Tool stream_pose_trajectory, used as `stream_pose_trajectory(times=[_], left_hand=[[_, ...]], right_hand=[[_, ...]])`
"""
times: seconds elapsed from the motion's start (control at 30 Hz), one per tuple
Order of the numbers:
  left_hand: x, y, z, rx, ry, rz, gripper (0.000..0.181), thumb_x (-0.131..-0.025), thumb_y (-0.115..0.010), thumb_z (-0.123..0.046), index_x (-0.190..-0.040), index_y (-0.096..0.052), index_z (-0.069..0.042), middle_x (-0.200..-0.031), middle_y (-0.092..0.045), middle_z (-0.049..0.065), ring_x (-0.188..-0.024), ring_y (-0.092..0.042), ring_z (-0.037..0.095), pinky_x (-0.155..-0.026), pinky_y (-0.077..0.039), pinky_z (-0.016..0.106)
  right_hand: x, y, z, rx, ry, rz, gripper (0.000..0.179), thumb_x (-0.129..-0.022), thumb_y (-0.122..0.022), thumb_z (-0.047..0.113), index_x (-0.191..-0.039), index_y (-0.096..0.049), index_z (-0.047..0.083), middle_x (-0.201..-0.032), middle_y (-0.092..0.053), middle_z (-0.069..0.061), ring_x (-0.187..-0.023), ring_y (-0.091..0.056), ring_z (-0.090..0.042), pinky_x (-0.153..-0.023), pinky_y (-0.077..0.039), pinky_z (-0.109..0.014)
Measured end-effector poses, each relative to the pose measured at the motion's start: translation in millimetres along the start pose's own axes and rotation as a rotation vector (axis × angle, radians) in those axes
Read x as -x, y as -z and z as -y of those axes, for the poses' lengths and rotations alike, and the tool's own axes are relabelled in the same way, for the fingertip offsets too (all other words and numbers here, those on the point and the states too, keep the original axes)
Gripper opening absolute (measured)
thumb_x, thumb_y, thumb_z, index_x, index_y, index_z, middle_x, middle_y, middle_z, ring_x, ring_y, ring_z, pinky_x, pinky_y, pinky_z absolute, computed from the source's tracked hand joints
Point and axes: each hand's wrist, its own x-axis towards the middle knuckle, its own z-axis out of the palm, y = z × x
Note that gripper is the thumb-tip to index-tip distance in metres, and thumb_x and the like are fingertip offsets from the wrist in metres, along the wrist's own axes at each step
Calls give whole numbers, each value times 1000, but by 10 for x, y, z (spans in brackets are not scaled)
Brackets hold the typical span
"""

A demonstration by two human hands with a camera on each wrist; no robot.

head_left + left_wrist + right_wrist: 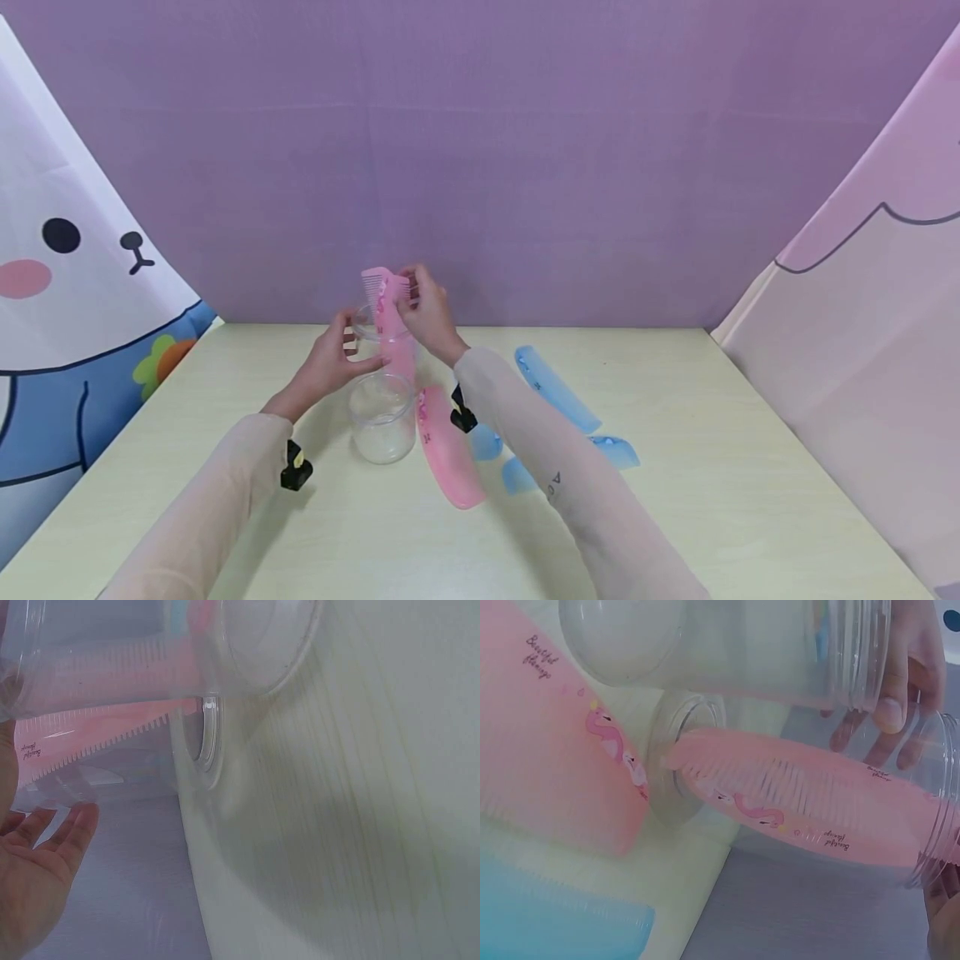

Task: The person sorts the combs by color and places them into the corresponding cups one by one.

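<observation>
Fingers and thumb of my left hand (330, 362) wrap round the upper part of a clear jar (365, 323) that stands at the back of the table. With my right hand (431, 312) I pinch a pink comb (388, 312) at its upper end, over that jar's mouth. Pink comb shapes overlap inside the jar, their flamingo print (757, 810) showing through the wall in the right wrist view. A second clear jar (382, 433) stands upright just in front. Beside it another pink comb (448, 454) lies on the table.
Blue combs lie right of the jars, one (555, 387) near the back, others partly hidden under my right sleeve (540, 450). A purple backdrop (525, 167) rises behind the table's far edge. Printed cloths (82, 333) hang at both sides.
</observation>
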Motion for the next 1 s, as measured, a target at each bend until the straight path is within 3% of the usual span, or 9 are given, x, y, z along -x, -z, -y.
stream_pose_trajectory(times=[0.27,0.43,0.67,1.0], left_hand=[[1,-5,13,-3,0,-9,93,-74,-75,-37,-139,-16,-5,-137,-34,21,-119,-44,43,-95,-45,50],[-5,-17,4,4,-13,-11,93,-74,-75,-35,-140,-17,-4,-136,-34,21,-117,-45,43,-94,-46,50],[-13,-17,-12,7,-9,-14,93,-74,-75,-35,-139,-18,-4,-136,-35,21,-116,-46,43,-94,-46,50],[-9,-16,-6,10,-40,-20,92,-73,-77,-29,-139,-19,-4,-135,-36,22,-113,-49,42,-92,-48,49]], right_hand=[[-48,-13,-25,64,-2,25,40,-82,-60,-4,-117,-46,8,-100,-59,-11,-87,-56,-17,-72,-51,-19],[-75,-7,-59,109,-6,36,43,-82,-60,-4,-120,-45,9,-103,-57,-10,-94,-54,-19,-78,-49,-22],[-96,18,-112,67,-54,61,50,-83,-57,-7,-127,-41,8,-113,-55,-12,-104,-54,-22,-89,-49,-28],[-104,37,-180,1,-55,104,55,-81,-53,-11,-132,-38,4,-111,-58,-12,-105,-55,-23,-92,-48,-27]])
